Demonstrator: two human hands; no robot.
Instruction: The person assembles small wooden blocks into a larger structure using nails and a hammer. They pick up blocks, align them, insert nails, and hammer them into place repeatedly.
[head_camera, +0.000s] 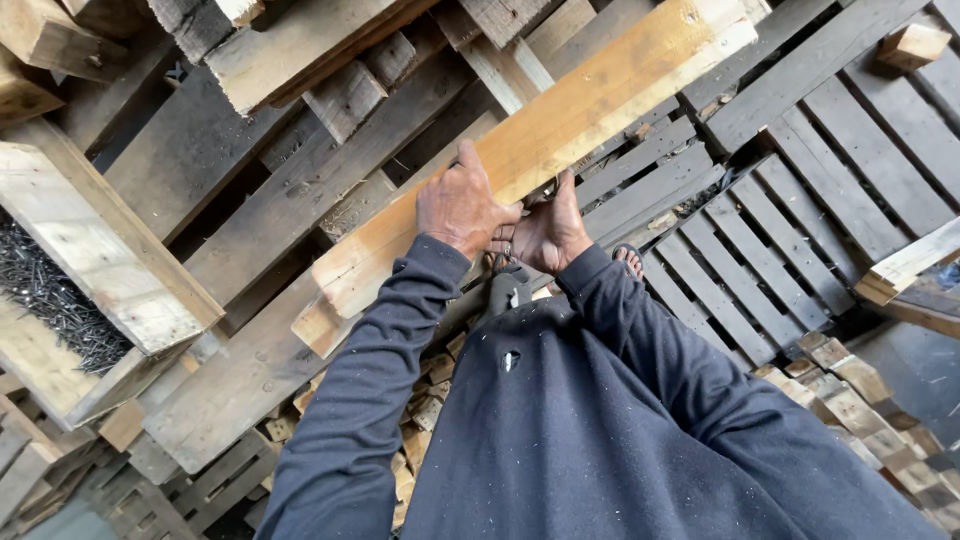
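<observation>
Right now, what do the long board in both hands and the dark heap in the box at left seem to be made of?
Long board: bare sawn wood, pale yellow, grain showing, unpainted. Dark heap in the wooden box: thin grey pieces, probably metal nails, too small to be certain.

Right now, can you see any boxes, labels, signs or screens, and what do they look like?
No labels, signs or screens show.
Wooden box: at the left, open-topped, pale planks, holding dark nails.
Long plank: in the middle, light orange-tan, bare wood; the left hand grips its top and the right hand holds it from beneath.
Pallets: at the right, grey slats, unmarked.
</observation>
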